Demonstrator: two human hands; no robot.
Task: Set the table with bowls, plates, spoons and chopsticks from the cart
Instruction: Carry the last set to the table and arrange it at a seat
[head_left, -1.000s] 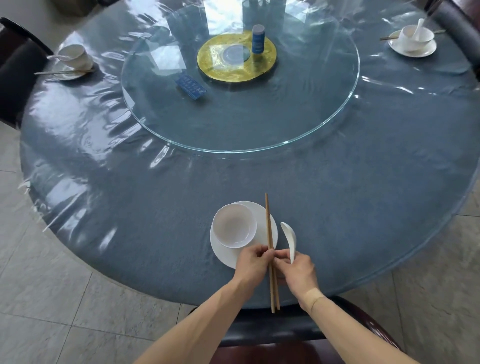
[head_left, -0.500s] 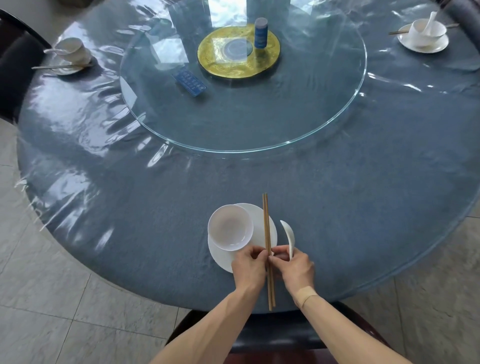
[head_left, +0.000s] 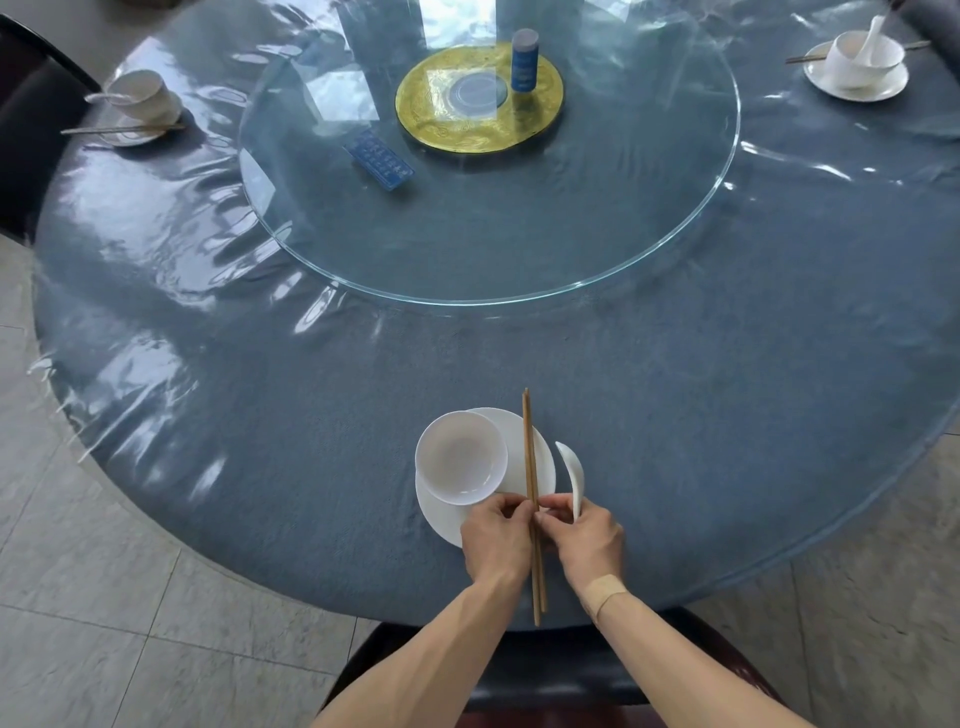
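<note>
Fingers of the left hand and the right hand curl in and pinch the chopsticks from both sides, about halfway along the sticks. The fingertips of the two hands almost meet at the sticks. The right hand also holds the handle of a white spoon, but the fingers hide just how.

The chopsticks lie side by side across the right part of the white plate. Their far tips poke past the plate's far rim. Their near ends run between the two wrists and stick out past the edge of the table. The left hand covers the near right part of the plate.

A white bowl sits on the left part of the plate, just beside the chopsticks and not touching them. It hangs a little over the plate's left rim. The spoon's scoop is just right of the plate.

All around the plate there is bare blue cloth, with lots of room to the left, to the right and beyond.

Far beyond the plate is a big glass turntable. Far to the plate's left and far to its right are two more set places, small and hard to see well. A dark chair is below the plate, partly hidden by the arms.
</note>
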